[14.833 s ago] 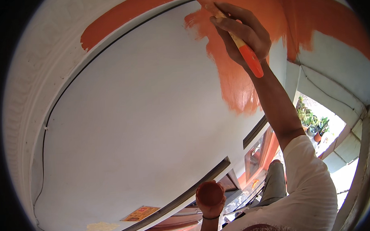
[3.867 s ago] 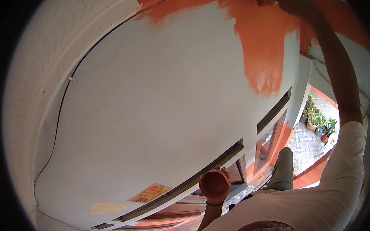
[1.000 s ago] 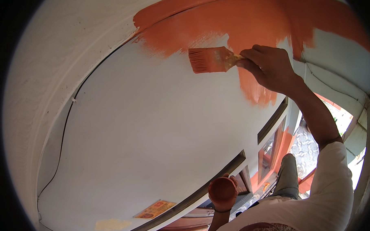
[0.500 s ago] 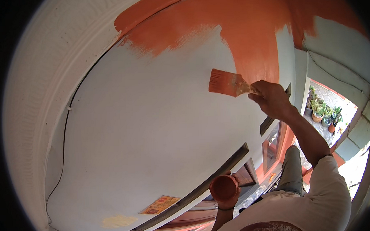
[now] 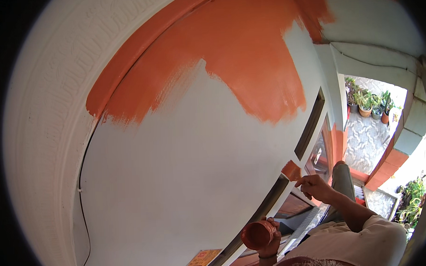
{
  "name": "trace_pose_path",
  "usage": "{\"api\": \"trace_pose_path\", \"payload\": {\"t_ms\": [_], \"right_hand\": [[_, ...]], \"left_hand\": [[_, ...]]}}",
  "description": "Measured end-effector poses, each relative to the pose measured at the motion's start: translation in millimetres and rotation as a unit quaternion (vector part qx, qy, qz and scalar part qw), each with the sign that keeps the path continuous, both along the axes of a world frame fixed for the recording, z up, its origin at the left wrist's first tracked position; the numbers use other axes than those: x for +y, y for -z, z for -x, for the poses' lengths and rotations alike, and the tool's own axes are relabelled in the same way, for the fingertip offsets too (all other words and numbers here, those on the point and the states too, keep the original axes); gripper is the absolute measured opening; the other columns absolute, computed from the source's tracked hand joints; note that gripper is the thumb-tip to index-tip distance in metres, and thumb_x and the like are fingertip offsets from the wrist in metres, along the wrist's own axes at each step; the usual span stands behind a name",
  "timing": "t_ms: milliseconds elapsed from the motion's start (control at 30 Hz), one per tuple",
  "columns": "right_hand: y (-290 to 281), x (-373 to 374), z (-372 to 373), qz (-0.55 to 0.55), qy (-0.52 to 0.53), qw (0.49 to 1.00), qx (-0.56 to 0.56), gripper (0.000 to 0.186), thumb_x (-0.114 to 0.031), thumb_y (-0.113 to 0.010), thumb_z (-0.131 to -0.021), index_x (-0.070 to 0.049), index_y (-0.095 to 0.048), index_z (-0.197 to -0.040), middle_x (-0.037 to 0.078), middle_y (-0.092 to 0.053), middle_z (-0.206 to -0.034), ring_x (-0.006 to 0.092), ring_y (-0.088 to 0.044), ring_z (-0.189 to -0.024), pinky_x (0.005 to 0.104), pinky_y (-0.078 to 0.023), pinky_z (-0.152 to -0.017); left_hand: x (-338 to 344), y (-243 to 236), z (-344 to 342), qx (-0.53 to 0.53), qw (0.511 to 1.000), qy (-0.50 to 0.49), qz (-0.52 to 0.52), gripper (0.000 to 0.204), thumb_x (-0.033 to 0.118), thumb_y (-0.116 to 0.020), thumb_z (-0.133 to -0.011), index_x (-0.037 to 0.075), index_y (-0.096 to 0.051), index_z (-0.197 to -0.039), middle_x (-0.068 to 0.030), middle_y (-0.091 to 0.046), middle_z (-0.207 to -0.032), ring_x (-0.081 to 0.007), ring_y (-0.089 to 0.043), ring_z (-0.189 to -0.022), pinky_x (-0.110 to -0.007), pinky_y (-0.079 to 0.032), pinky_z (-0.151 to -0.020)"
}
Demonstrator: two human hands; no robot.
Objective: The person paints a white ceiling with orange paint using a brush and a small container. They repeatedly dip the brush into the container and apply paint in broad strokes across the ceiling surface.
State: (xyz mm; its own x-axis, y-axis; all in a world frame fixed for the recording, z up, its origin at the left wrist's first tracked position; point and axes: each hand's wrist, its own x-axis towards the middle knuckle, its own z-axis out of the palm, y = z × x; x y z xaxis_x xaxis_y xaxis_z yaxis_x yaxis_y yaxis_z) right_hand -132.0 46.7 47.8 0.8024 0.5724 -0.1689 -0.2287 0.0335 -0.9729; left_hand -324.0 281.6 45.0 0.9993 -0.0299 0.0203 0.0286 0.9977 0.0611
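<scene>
Right hand [image 5: 315, 188] pinching an orange-coated paintbrush [image 5: 292, 171], left hand [image 5: 273, 246] curled around an open-topped reddish cup [image 5: 257, 235].

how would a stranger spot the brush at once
Start at the big pale wall, its upper part orange. Toward its lower right edge, the right hand holds the brush. Its flat bristle head sets it apart from the round cup in the left hand.

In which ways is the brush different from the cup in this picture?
The brush is flat, while the cup is round and hollow. The right hand holds the brush; the left hand holds the cup. The brush appears higher in the picture than the cup. Both look reddish.
</scene>
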Motion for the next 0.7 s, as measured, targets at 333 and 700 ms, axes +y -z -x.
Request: {"api": "trace_pose_path", "payload": {"t_ms": [333, 700], "right_hand": [[16, 19, 10, 0.058, 0.099, 0.925, -0.363, 0.036, -0.018, -0.075, -0.097, -0.005, -0.07, -0.13, 0.015, -0.073, -0.097, 0.0254, -0.071, -0.081, 0.0397, -0.057, -0.081], [-1, 7, -30, -0.241, 0.275, 0.907, 0.209, 0.034, -0.041, -0.068, -0.105, -0.009, -0.06, -0.109, 0.012, -0.071, -0.092, 0.0238, -0.073, -0.071, 0.0366, -0.064, -0.066]], "left_hand": [[-9, -8, -20, -0.039, 0.999, 0.032, -0.001, 0.062, 0.043, -0.07, -0.101, 0.008, -0.056, -0.149, -0.0131, -0.058, -0.139, -0.0282, -0.052, -0.133, -0.044, -0.062, -0.093], [-10, -5, 8, -0.039, 0.999, -0.016, 0.024, 0.061, 0.043, -0.071, -0.1, 0.008, -0.055, -0.148, -0.0141, -0.057, -0.139, -0.0297, -0.052, -0.133, -0.048, -0.062, -0.094]]}}
